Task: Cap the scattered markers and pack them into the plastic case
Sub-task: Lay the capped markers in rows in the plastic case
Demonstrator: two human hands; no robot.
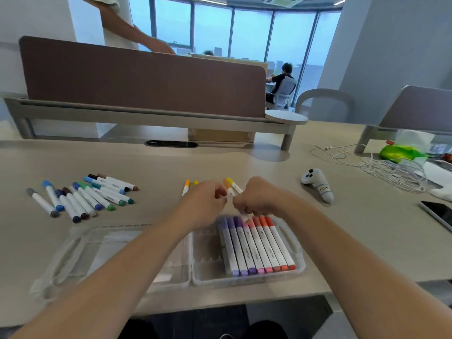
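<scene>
both left hand and right hand pinch one orange marker (blurred) just beyond the case, lengthwise like its packed row.

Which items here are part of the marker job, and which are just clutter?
Job: plastic case, packed markers, loose blue-green markers, yellow-orange markers.
Clutter: plush toy, white cable, phone, green bag.
</scene>
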